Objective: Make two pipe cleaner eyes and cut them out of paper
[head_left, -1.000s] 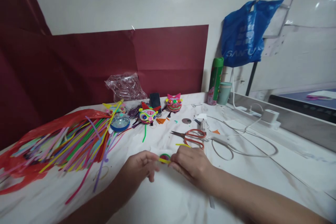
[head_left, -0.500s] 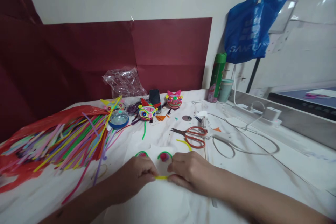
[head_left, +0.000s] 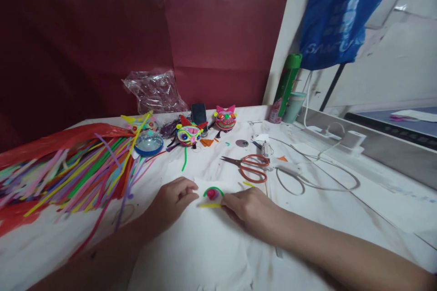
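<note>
Between thumb and fingers of my right hand (head_left: 251, 209) is the right end of a short yellow pipe cleaner (head_left: 209, 205). It lies level across white paper (head_left: 201, 245), just below a red and purple coil (head_left: 212, 193) arched over by a green pipe cleaner (head_left: 218, 188). My left hand (head_left: 175, 200) rests to the left with curled fingers, a small gap between thumb and forefinger and nothing seen in it. It covers the spot where another green-edged coil lay. A yellow piece (head_left: 248, 184) shows behind my right hand.
Red-handled scissors (head_left: 254, 161), a glue gun (head_left: 268, 150) and its cord lie to the right. Many pipe cleaners (head_left: 82, 177) spread over red plastic at left. Behind stand decorated animal heads (head_left: 189, 134), a round blue-rimmed container (head_left: 149, 143) and a phone (head_left: 199, 113).
My left hand has let go of the yellow pipe cleaner and moved left. My right hand still grips its right end, now closer below the coil. The view has shifted.
</note>
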